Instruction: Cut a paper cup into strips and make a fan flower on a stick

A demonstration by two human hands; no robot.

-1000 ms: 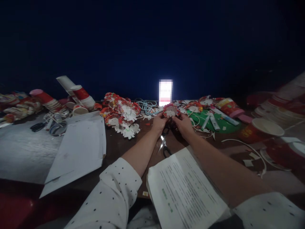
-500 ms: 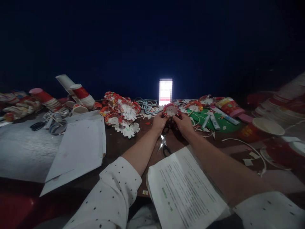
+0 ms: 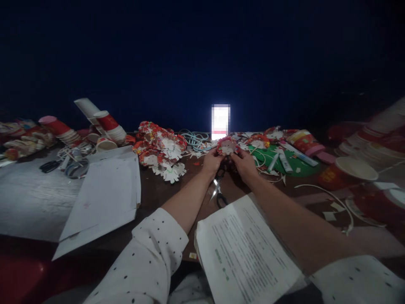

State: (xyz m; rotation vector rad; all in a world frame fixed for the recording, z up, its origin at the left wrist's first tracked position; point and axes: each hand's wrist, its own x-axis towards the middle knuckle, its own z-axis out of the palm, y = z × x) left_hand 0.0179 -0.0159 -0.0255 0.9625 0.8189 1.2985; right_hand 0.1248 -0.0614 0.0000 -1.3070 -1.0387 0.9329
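Both hands hold one small red-and-white paper cutout (image 3: 228, 147) by its lower edge, raised over the far half of the table. My left hand (image 3: 212, 162) pinches its left side, and my right hand (image 3: 244, 164) pinches the right. Fine detail on the cutout is blurred by the dim light. Below the hands lies a pair of black-handled scissors (image 3: 222, 201) with shiny blades. Nearer me, printed sheets of paper (image 3: 243, 249) rest at the table edge under my right forearm.
Left of my hands is a heap of red and white paper cutouts (image 3: 161, 147). White sheets (image 3: 104, 194) and stacked paper cups (image 3: 109, 126) are farther left. A lit screen (image 3: 220, 120) stands behind. On the right are glue tubes (image 3: 284, 161), a green sheet (image 3: 299, 166) and more cups (image 3: 356, 169).
Almost nothing differs. Both hands keep the paper cutout in the same place, and the things on the table stay put.
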